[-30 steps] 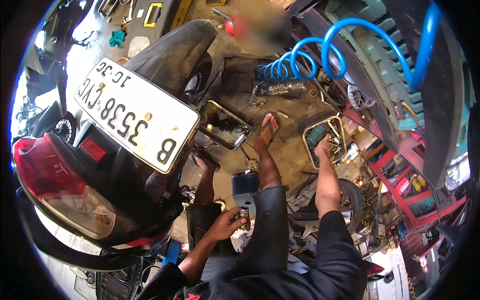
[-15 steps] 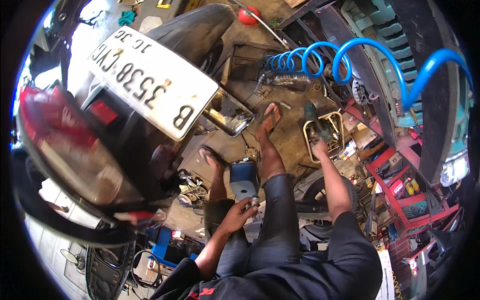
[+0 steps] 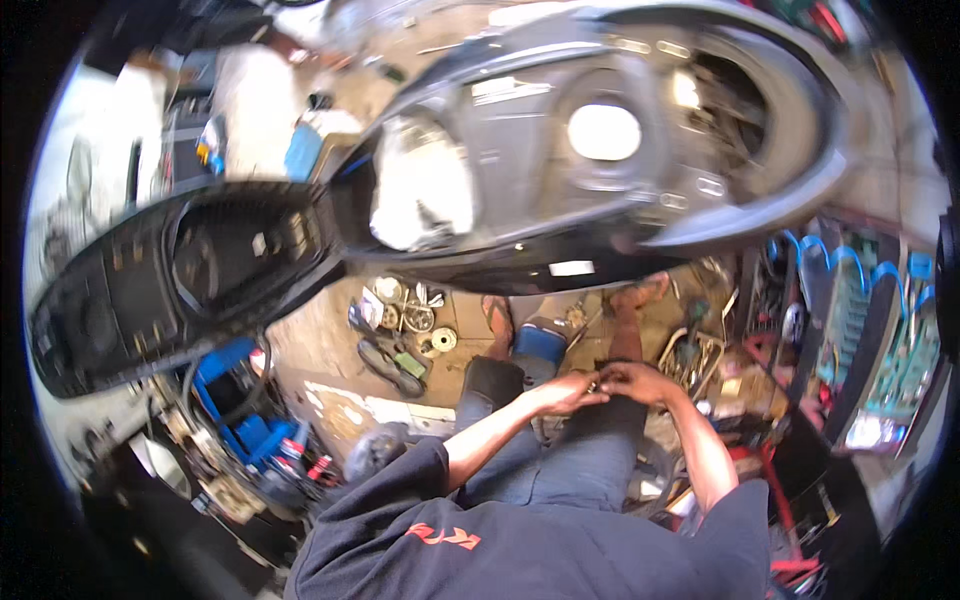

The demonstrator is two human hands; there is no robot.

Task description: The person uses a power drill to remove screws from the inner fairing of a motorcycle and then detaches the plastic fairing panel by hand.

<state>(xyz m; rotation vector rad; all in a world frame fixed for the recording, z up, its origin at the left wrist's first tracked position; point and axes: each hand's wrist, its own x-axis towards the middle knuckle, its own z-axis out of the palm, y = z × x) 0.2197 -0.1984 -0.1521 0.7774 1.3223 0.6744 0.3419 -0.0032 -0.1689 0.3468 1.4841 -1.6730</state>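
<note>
Sitting low on the workshop floor [image 3: 330, 390], scooter body [image 3: 600, 150] overhead from 10 to 2 o'clock. Loose round metal parts [image 3: 415, 320] scattered at 9 o'clock of the knees, sandals [image 3: 385, 362] beside them. Blue tool [image 3: 540, 342] between the feet, at 12 o'clock of the hands. Left hand [image 3: 562, 390] and right hand [image 3: 632, 380] together over the lap, fingertips meeting on a small part [image 3: 597, 380]; too small to identify, grip not discernible. Risk, judged: part slipping from fingertips, falling between the legs, lost among floor clutter. Coiled blue hose [image 3: 860, 275] at 3 o'clock, well apart.
</note>
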